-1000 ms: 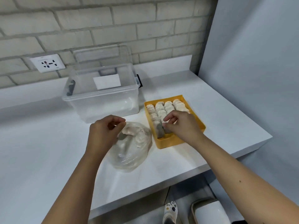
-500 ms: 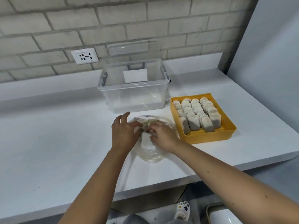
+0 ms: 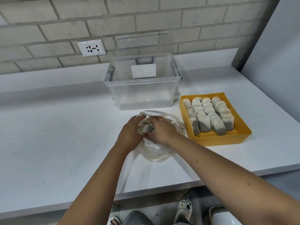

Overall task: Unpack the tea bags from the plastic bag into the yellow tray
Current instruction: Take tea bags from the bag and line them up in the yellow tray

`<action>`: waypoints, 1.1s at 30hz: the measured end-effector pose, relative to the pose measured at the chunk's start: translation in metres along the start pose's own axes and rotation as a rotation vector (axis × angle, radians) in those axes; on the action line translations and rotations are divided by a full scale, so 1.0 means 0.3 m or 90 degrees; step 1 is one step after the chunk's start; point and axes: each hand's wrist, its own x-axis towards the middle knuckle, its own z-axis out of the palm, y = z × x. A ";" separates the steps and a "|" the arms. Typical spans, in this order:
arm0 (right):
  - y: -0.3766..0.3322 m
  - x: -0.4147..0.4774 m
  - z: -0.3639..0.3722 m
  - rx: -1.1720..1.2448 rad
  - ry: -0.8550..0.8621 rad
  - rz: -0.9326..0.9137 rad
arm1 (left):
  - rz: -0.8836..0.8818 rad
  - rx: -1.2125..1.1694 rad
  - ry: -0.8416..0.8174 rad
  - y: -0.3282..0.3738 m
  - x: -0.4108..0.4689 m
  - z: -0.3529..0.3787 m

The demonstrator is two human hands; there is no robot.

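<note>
A clear plastic bag lies on the white counter in front of me, its mouth turned up. My left hand grips the bag's left rim and holds it apart. My right hand reaches into the mouth, its fingers closed on a tea bag that shows between both hands. To the right stands the yellow tray, filled with several rows of upright tea bags.
A clear storage box with its lid leaning behind it stands at the back against the brick wall. A wall socket is on the left. The counter's front edge runs below my forearms; a grey wall panel rises at the right.
My right hand left the tray, moved left and went into the bag, where it now pinches a tea bag. My left hand stayed on the bag's rim. The camera turned left.
</note>
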 end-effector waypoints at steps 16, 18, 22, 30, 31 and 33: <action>-0.025 -0.022 -0.026 0.007 -0.090 -0.114 | -0.001 0.001 0.048 -0.008 -0.037 -0.021; -0.026 -0.029 -0.028 -0.028 -0.122 -0.118 | -0.012 0.012 0.036 -0.004 -0.041 -0.027; 0.004 -0.045 -0.076 -0.051 -0.089 -0.135 | -0.041 0.100 0.003 -0.009 -0.060 -0.042; 0.037 -0.118 -0.129 0.112 0.049 -0.109 | -0.039 0.042 0.041 -0.002 -0.080 -0.042; 0.038 -0.132 -0.142 0.151 0.087 -0.106 | -0.034 0.039 0.076 0.005 -0.090 -0.042; 0.039 -0.159 -0.165 0.235 0.146 -0.095 | -0.019 0.028 0.172 0.024 -0.120 -0.045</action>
